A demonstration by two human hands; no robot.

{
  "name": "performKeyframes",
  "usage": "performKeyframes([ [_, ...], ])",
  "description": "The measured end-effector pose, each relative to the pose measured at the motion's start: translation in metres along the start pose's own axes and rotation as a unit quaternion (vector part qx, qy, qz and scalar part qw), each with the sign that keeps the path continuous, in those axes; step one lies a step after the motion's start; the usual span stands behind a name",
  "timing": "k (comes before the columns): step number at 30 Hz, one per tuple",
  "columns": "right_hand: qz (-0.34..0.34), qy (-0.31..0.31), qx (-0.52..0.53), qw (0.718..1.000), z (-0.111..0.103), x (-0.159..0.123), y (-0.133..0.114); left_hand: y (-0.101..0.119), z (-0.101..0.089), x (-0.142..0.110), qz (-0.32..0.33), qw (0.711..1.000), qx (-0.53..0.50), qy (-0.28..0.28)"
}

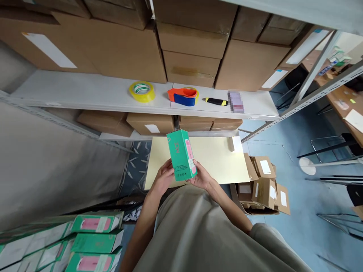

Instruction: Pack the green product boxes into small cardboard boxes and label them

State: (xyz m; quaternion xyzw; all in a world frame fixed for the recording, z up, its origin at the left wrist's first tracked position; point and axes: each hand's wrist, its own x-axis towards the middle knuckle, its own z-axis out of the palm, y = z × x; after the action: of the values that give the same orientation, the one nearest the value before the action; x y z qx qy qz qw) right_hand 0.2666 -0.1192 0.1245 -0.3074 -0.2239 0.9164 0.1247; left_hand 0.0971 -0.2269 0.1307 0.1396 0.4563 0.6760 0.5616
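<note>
Between my two hands is a green cardboard box with a pink product picture on its right side and dark print on the broad face. The fingers of my left hand close on its lower left edge. Around the lower right edge, near a pale sticker, my right hand grips it. The box is tilted and held above a pale yellow board. A small white box stands at that board's right end.
On the grey shelf ahead lie yellow tape, an orange and blue tape dispenser and a black and yellow utility knife. Cartons fill the shelving. Several similar green boxes are lower left; opened cartons sit right.
</note>
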Motion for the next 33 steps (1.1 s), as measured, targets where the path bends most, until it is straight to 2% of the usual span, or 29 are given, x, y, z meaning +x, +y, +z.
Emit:
performKeyframes([
  [3,-0.014,0.005,-0.063,0.998,-0.006,0.000,-0.002,-0.002,-0.002,0.001,0.021,0.999,0.017,0.025],
  [5,-0.064,0.035,-0.157,0.985,-0.010,0.001,-0.008,-0.003,-0.004,0.002,0.040,0.997,0.040,0.059],
  [8,-0.188,0.118,-0.277,0.935,-0.015,0.000,-0.020,-0.009,-0.007,0.006,0.055,0.986,0.094,0.127],
  [10,-0.246,0.147,-0.316,0.905,-0.013,-0.001,-0.025,-0.014,-0.004,0.007,0.065,0.977,0.124,0.163],
  [13,-0.276,0.153,-0.380,0.869,-0.004,-0.004,-0.025,-0.023,0.012,0.005,0.096,0.965,0.159,0.186],
  [16,-0.289,0.201,-0.459,0.816,0.005,-0.004,-0.020,-0.027,0.034,-0.002,0.149,0.945,0.217,0.192],
  [18,-0.298,0.231,-0.468,0.799,0.005,-0.002,-0.020,-0.026,0.043,-0.007,0.170,0.938,0.246,0.174],
  [20,-0.301,0.225,-0.426,0.823,0.001,-0.001,-0.023,-0.024,0.043,-0.009,0.158,0.948,0.235,0.144],
  [23,-0.275,0.170,-0.304,0.896,-0.007,0.002,-0.029,-0.021,0.032,-0.007,0.098,0.974,0.164,0.124],
  [25,-0.239,0.137,-0.229,0.934,-0.011,0.004,-0.031,-0.021,0.023,-0.007,0.045,0.983,0.125,0.126],
  [28,-0.204,0.110,-0.177,0.956,-0.012,0.005,-0.029,-0.022,0.019,-0.009,-0.020,0.990,0.097,0.100],
  [33,-0.190,0.063,-0.121,0.972,-0.012,0.007,-0.028,-0.023,0.028,-0.013,-0.099,0.994,-0.019,0.047],
])
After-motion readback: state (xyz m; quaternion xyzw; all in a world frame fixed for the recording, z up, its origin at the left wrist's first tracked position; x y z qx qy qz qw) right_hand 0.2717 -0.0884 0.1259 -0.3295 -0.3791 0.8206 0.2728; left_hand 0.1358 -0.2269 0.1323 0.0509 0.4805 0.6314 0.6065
